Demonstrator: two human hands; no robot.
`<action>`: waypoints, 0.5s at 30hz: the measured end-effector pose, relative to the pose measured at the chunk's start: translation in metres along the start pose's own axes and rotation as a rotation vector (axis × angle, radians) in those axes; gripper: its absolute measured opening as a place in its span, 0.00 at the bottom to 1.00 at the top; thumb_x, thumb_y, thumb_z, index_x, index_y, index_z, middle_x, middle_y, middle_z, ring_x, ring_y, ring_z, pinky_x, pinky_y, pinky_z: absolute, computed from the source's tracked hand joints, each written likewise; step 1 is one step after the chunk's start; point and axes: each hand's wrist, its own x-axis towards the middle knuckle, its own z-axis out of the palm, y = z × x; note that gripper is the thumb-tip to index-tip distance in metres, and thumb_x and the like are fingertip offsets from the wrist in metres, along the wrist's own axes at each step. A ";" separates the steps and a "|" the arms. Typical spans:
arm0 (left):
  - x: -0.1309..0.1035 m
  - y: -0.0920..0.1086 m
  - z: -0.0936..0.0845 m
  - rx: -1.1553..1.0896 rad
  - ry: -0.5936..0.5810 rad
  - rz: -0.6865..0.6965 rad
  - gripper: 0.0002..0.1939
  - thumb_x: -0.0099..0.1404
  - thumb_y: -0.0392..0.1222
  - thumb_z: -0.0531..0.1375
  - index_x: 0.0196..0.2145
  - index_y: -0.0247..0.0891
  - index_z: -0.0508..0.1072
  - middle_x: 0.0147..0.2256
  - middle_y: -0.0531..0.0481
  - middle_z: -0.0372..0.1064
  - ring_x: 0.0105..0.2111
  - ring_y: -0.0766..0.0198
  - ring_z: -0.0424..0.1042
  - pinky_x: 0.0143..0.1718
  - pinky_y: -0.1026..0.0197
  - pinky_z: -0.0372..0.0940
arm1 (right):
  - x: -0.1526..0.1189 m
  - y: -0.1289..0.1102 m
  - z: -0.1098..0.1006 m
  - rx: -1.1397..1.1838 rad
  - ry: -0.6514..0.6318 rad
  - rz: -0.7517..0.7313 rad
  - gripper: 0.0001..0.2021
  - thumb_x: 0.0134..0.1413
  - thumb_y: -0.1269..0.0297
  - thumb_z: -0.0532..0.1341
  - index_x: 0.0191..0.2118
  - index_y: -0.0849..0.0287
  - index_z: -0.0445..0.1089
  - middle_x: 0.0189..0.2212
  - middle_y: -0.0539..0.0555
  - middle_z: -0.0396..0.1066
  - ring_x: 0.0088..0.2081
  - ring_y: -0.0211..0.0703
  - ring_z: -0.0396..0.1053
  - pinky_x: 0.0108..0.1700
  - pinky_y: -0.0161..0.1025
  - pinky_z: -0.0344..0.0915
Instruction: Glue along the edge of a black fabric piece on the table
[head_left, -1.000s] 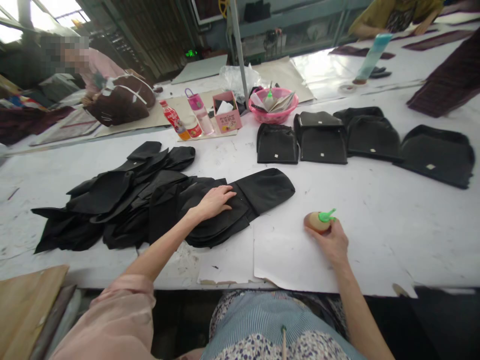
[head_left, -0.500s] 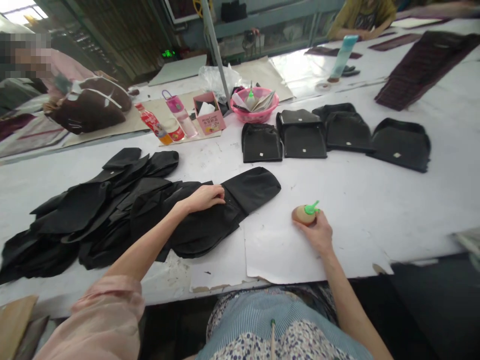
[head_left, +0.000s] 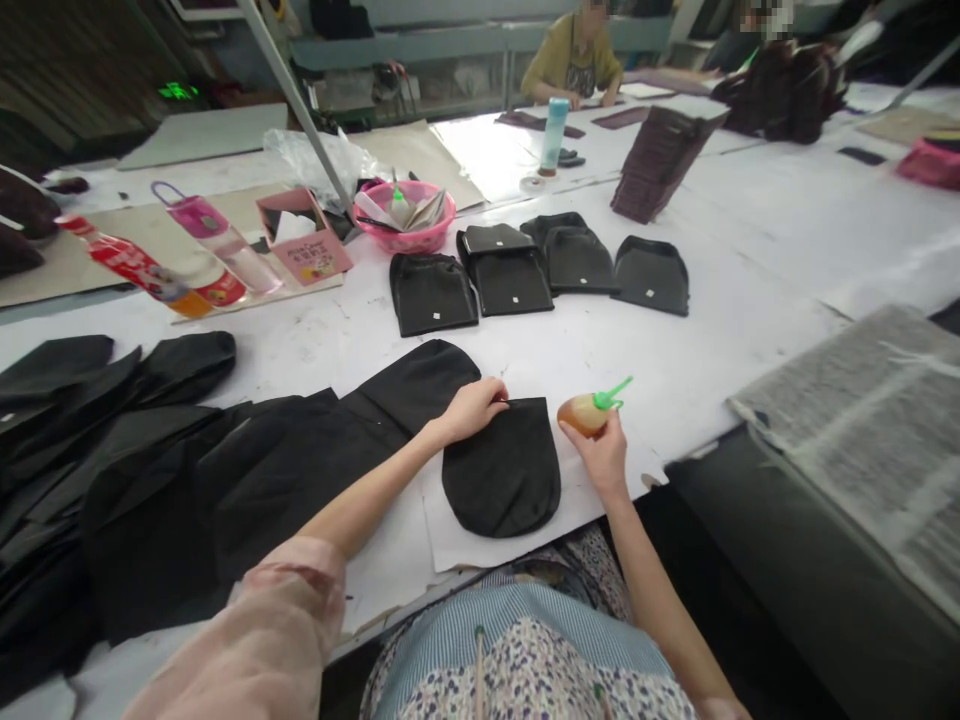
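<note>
My left hand (head_left: pixel 472 408) rests on the top edge of a single black rounded fabric piece (head_left: pixel 504 475) lying on white paper (head_left: pixel 442 530) in front of me. My right hand (head_left: pixel 602 450) is shut on a small tan glue bottle with a green nozzle (head_left: pixel 589 410), held just right of that piece, nozzle pointing up and right. A big pile of the same black pieces (head_left: pixel 150 450) spreads to my left.
Several finished black pouches (head_left: pixel 510 280) lie in a row farther back. A pink bowl (head_left: pixel 405 218), a pink box (head_left: pixel 304 240) and bottles (head_left: pixel 217 240) stand behind. A grey woven sheet (head_left: pixel 862 420) lies at the right. Other people sit at the far tables.
My left hand pulled one black piece off the pile onto the paper before me. The right hand lifted the glue bottle beside it. My view swung right.
</note>
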 end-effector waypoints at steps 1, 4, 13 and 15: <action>0.000 0.004 0.005 0.019 0.016 0.012 0.08 0.67 0.36 0.62 0.44 0.33 0.74 0.44 0.43 0.73 0.44 0.55 0.72 0.48 0.54 0.66 | 0.000 0.003 -0.007 -0.028 0.014 -0.004 0.33 0.40 0.37 0.71 0.43 0.58 0.65 0.38 0.56 0.68 0.41 0.53 0.70 0.47 0.53 0.71; -0.021 0.015 0.008 0.101 0.001 0.067 0.16 0.68 0.40 0.63 0.53 0.34 0.72 0.50 0.39 0.70 0.51 0.51 0.71 0.54 0.50 0.66 | -0.003 0.011 -0.023 -0.098 0.039 -0.013 0.34 0.38 0.35 0.71 0.42 0.58 0.65 0.39 0.56 0.66 0.42 0.54 0.69 0.50 0.54 0.70; -0.120 0.026 0.045 0.220 -0.185 0.189 0.50 0.45 0.67 0.74 0.59 0.34 0.71 0.63 0.28 0.60 0.67 0.32 0.56 0.65 0.33 0.57 | -0.009 0.028 -0.025 -0.197 0.038 -0.038 0.34 0.45 0.34 0.66 0.47 0.57 0.64 0.43 0.58 0.67 0.48 0.57 0.69 0.54 0.54 0.68; -0.124 0.029 0.056 0.249 -0.142 0.159 0.46 0.48 0.62 0.75 0.59 0.37 0.71 0.64 0.30 0.60 0.67 0.33 0.55 0.65 0.32 0.57 | -0.010 0.028 -0.026 -0.212 0.028 -0.046 0.33 0.47 0.36 0.66 0.48 0.57 0.65 0.44 0.58 0.67 0.49 0.57 0.69 0.54 0.54 0.68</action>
